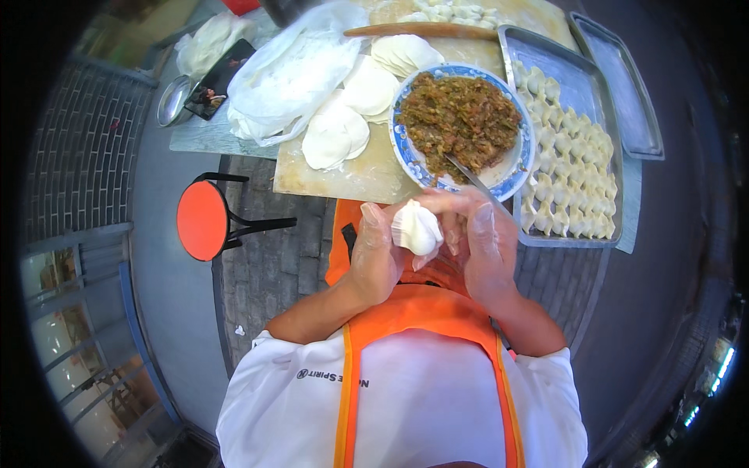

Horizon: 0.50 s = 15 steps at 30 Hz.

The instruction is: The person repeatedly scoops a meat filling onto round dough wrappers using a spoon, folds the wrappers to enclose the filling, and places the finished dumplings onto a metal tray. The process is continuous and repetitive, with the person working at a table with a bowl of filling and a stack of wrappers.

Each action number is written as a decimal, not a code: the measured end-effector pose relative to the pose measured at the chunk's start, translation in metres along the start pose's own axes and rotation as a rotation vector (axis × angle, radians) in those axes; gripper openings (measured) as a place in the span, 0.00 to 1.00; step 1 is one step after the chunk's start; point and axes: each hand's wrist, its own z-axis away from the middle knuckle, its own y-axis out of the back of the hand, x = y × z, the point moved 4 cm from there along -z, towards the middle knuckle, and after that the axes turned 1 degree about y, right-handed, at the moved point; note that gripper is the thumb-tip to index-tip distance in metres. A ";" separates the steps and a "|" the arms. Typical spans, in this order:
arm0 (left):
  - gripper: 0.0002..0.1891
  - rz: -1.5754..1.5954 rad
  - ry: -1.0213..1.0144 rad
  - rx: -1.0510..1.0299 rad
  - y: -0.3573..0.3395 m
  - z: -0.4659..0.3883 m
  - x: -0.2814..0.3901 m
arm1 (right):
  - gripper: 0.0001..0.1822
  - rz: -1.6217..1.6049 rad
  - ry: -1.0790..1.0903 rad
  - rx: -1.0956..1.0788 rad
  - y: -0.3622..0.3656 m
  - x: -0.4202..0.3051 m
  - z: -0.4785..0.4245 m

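A folded white dough dumpling (418, 227) lies between my hands, in front of the board's near edge. My left hand (374, 251) is at its left side, fingers curled round behind it. My right hand (488, 245) is cupped on the right, its fingers reaching towards the dumpling; whether they touch it is hard to tell. Just beyond stands a blue-and-white bowl (404, 155) of chopped filling (462, 117), with a metal utensil (471, 175) leaning in it. Stacks of round dough wrappers (335, 136) lie left of the bowl. Rows of shaped dumplings (570, 169) fill much of a metal tray on the right.
A wooden rolling pin (421, 30) lies behind the bowl. A second metal tray (626, 93) is at the far right. Plastic bags (292, 76), a phone (219, 79) and a metal bowl (174, 100) are on the left. An orange-topped stool (202, 220) stands on the floor.
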 end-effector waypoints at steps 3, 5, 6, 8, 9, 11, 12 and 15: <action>0.60 0.017 0.019 0.092 0.011 -0.001 -0.012 | 0.11 0.411 0.272 -0.042 0.009 -0.006 -0.001; 0.49 -0.056 -0.005 0.087 0.010 0.002 -0.010 | 0.07 0.350 0.322 -0.015 0.000 -0.007 0.002; 0.45 -0.078 -0.021 0.101 0.004 0.001 -0.005 | 0.07 0.372 0.334 0.001 0.000 -0.009 0.001; 0.39 -0.101 -0.037 0.096 0.000 0.001 -0.004 | 0.07 0.481 0.442 -0.015 0.004 -0.011 -0.001; 0.38 -0.102 -0.037 0.080 0.001 0.003 -0.006 | 0.06 0.533 0.497 -0.027 0.005 -0.012 -0.002; 0.38 -0.089 -0.039 0.059 -0.001 0.004 -0.006 | 0.06 0.597 0.561 -0.030 0.004 -0.015 -0.001; 0.40 -0.079 -0.046 0.060 -0.003 0.003 -0.004 | 0.06 0.623 0.600 -0.040 0.002 -0.016 -0.003; 0.39 -0.219 -0.099 0.017 -0.006 0.005 -0.005 | 0.05 0.623 0.619 -0.001 0.006 -0.011 0.004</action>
